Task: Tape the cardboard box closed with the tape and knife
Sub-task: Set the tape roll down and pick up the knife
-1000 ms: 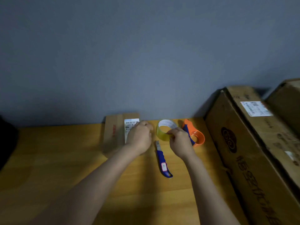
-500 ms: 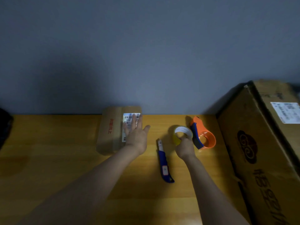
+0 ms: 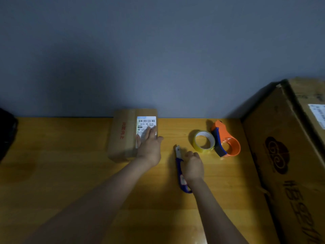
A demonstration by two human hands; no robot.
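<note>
A small cardboard box (image 3: 123, 136) with a white shipping label lies at the back of the wooden table (image 3: 61, 173), against the wall. My left hand (image 3: 149, 148) rests flat on its right half, fingers spread over the label. A blue utility knife (image 3: 179, 166) lies on the table right of the box, blade end pointing away. My right hand (image 3: 193, 166) curls its fingers over the knife's handle. A roll of clear yellowish tape (image 3: 204, 141) stands further right, free of both hands.
An orange and blue tape dispenser (image 3: 226, 141) sits beside the roll. A large cardboard carton (image 3: 284, 155) fills the table's right side. A dark object (image 3: 7, 132) sits at the left edge. A grey wall stands behind the table.
My right hand has let go of the tape roll and come back onto the knife's handle. My left hand stays flat on the box. The camera has shifted slightly.
</note>
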